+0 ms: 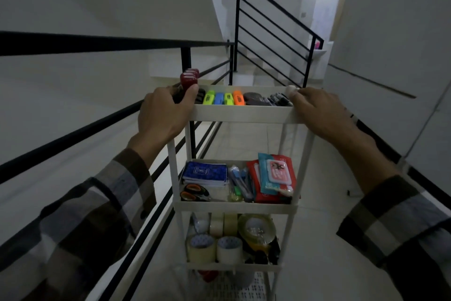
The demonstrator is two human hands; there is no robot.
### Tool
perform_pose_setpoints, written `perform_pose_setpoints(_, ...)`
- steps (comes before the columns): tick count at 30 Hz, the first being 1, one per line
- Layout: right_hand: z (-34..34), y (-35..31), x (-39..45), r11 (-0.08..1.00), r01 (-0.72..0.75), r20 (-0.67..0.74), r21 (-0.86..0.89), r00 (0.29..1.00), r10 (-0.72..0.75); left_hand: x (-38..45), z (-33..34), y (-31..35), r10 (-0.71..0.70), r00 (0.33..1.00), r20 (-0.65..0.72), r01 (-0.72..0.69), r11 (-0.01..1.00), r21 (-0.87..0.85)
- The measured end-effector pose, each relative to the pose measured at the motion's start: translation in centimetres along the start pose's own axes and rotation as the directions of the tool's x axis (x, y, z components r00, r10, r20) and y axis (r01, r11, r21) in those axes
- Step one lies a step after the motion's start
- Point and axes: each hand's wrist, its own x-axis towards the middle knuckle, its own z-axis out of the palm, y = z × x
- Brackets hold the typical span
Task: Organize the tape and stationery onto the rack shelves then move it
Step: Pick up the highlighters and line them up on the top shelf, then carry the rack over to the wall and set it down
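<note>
Between a black railing [97,127] on the left and a white wall [395,32] on the right stands the white rack [240,114], loaded. Coloured staplers [223,98] line its top shelf; notebooks [205,172] and wipes packs [272,177] fill the middle; tape rolls [214,249] sit lower. The left hand [163,115] grips the top shelf's left corner, the right hand [319,110] closes over its right corner.

White rack [240,114], plaid sleeves [97,215]
</note>
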Motion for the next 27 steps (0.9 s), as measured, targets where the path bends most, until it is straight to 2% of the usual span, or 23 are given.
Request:
perform_pose_setpoints(6, 0.4, 0.7, 0.3, 0.999, 0.037, -0.027, -0.012, 0.999, -0.037, 0.2, -0.2, 0.2, -0.009, 1.000, 0.018, 0.008, 0.999, 0.040)
perform_pose_setpoints(10, 0.2, 0.3, -0.5, 1.000, 0.026, -0.029, 0.004, 0.999, -0.026, -0.8, -0.9, 0.6, -0.016, 0.998, 0.065, 0.016, 1.000, -0.005)
perform_pose_setpoints(14, -0.4, -0.9, -1.1, 0.998, -0.067, -0.002, 0.002, 0.998, 0.067, -1.0, -2.8, 3.3, -0.145, 0.975, 0.170, 0.141, 0.989, 0.038)
perform_pose_setpoints(18, -0.1, -0.2, 0.3, 0.979, -0.197, 0.162, -0.043, 0.966, 0.202, 0.5, -3.7, 4.9, -0.301, 0.902, 0.309, 0.291, 0.953, 0.079)
perform_pose_setpoints(23, -1.7, -1.7, 0.7, 0.945, -0.325, 0.287, -0.027, 0.903, 0.319, 2.1, -4.6, 4.0, -0.427, 0.782, 0.454, 0.400, 0.903, 0.160)
perform_pose_setpoints(27, -2.6, -1.5, 1.4, 0.887, -0.453, 0.402, 0.094, 0.832, 0.382, 3.5, -6.4, 7.2, -0.506, 0.661, 0.554, 0.480, 0.853, 0.206)
